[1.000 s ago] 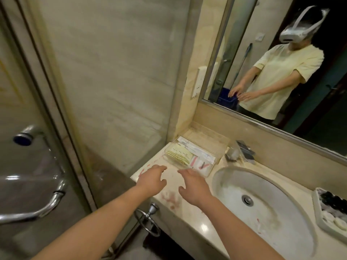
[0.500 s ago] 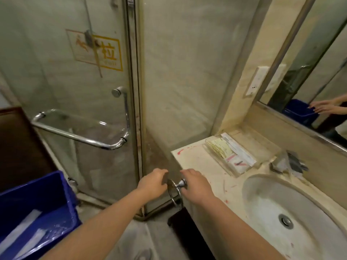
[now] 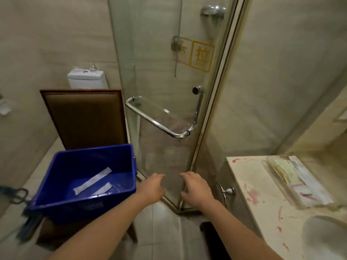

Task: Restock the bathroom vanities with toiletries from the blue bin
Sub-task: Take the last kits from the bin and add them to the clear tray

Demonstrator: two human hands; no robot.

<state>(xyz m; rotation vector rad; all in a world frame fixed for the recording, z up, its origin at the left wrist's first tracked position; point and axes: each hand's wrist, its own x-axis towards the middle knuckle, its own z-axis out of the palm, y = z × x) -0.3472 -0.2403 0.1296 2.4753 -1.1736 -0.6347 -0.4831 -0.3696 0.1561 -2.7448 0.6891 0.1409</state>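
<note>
The bin [image 3: 75,205] stands at lower left on the seat of a chair [image 3: 84,117] whose padded brown back rises behind it. Inside, on the bin's floor, lie two flat white packets: a long one [image 3: 93,180] set on a slant and a shorter one [image 3: 101,188] just beside its lower end. The rest of the bin's floor shows bare blue.

The left hand [image 3: 152,187] hangs palm down just beside the bin's right near corner, outside the rim, with its fingers loosely bent and nothing in them. The right hand [image 3: 194,188] hangs near it at the same height, also palm down, with relaxed, slightly curled fingers and nothing held. Both are in the air between the bin and the vanity [image 3: 262,196], in front of the foot of the glass shower door [image 3: 165,156].

The vanity is at lower right, its pale top marked with red smears. A clear tray [image 3: 275,180] near its back edge holds a yellowish packet [image 3: 281,169] and several white wrapped items; what they are cannot be read. Part of the basin [image 3: 324,239] shows at the bottom corner. A chrome towel ring [image 3: 226,192] hangs on the vanity's side, near the right hand.

The shower door carries a bent chrome handle [image 3: 161,122] and a yellow sign [image 3: 201,56]. Behind the chair stands a white cistern [image 3: 86,78] against the tiled wall.
</note>
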